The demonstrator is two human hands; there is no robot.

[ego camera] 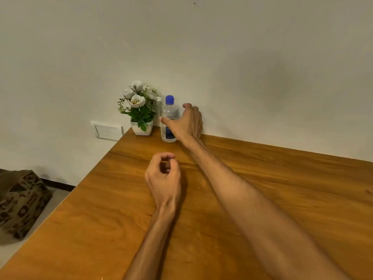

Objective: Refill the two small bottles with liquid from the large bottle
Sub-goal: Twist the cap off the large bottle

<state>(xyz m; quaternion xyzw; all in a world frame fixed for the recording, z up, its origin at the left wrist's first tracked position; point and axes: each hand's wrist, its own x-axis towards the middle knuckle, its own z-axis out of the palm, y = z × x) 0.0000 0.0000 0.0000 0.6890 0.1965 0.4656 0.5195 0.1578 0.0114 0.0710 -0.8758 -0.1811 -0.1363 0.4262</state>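
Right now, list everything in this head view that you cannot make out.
- Small bottles: none in the head view; they may lie outside the frame.
- Large bottle: its label is blurred and partly covered by the right hand; its liquid level is unclear.
- Right hand: whether it touches the bottle yet cannot be told.
- Left hand: fingers curled; anything held inside is hidden.
- Bag on the floor: cut off by the left edge.

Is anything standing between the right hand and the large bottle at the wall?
Nothing visible does. The right hand is open right beside the large bottle; the flower pot stands on the bottle's far side, clear of the reach.
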